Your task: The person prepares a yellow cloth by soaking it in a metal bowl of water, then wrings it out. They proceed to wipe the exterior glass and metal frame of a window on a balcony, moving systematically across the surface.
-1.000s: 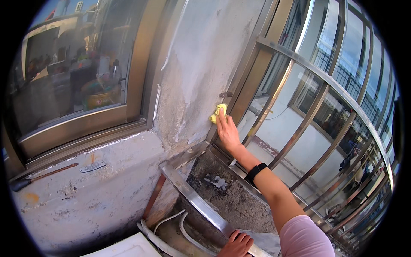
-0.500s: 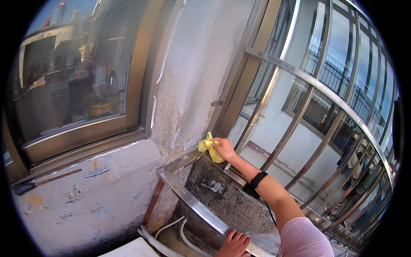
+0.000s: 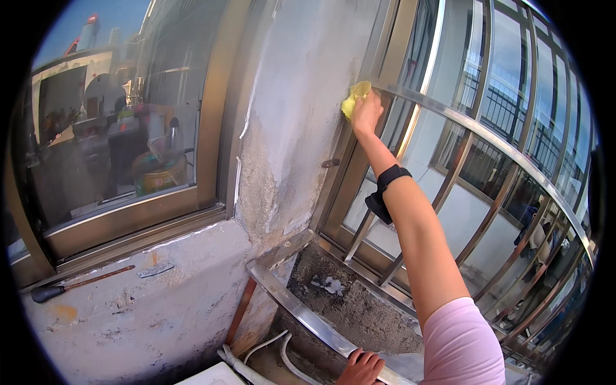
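My right hand [image 3: 368,115] is closed around a crumpled yellow cloth [image 3: 354,100]. It presses the cloth to the brown metal window frame [image 3: 350,151], where the curved top bar of the window grille [image 3: 443,113] meets the wall. That arm is stretched far up and forward, with a black strap [image 3: 387,181] on it. Low in the picture, my left hand [image 3: 362,368] has its fingers bent over a shiny metal rail [image 3: 301,314]. Its thumb and palm are partly cut off by the lower edge.
A screwdriver [image 3: 83,282] and a flat metal piece [image 3: 156,269] lie on the ledge below the left window [image 3: 122,224]. Pale hoses [image 3: 292,359] run below the rail beside a white surface [image 3: 212,375]. Rough concrete [image 3: 359,301] lies behind the rail.
My right hand has moved up the window frame with the cloth, from the sill corner to the grille's top bar. My left hand stays on the rail. The view has shifted slightly.
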Tool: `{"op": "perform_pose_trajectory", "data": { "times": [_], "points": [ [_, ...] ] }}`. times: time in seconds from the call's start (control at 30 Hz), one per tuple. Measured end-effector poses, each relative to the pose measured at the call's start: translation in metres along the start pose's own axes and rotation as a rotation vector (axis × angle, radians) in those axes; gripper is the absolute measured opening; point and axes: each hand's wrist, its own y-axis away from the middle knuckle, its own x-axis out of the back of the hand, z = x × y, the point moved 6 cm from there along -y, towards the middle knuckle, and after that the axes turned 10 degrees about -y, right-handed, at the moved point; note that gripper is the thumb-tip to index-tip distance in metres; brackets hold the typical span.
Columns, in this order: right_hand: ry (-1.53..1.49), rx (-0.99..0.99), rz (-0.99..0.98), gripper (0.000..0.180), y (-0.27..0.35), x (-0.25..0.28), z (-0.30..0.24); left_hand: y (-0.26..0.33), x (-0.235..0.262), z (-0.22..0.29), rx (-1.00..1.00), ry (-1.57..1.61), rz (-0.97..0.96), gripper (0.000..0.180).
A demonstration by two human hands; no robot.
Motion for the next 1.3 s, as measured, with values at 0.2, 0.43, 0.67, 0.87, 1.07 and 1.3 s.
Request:
{"op": "perform_pose_trajectory", "data": {
  "times": [0.2,0.43,0.67,0.87,1.07,1.3],
  "points": [
    [-0.005,0.033,-0.079,0.059,0.15,-0.013,0.045,0.0,0.001,-0.004,0.019,-0.017,-0.053,0.062],
    [0.156,-0.195,-0.422,0.057,0.354,-0.018,0.122,-0.001,-0.006,0.0,0.016,-0.007,-0.087,0.062],
    [0.493,-0.308,-1.19,0.029,0.33,-0.025,0.132,-0.003,-0.009,0.001,0.013,0.012,-0.173,0.063],
    [0.214,-0.238,-1.439,0.031,0.306,0.001,0.091,0.007,-0.007,-0.005,0.001,-0.084,-0.144,0.068],
    [0.084,-0.027,-1.192,0.022,0.262,0.068,0.038,0.006,-0.013,-0.003,-0.027,-0.049,-0.1,0.067],
    [0.057,-0.127,-1.319,0.028,0.189,0.104,-0.03,-0.003,0.01,-0.001,0.021,0.003,-0.151,0.059]
  ]
}}
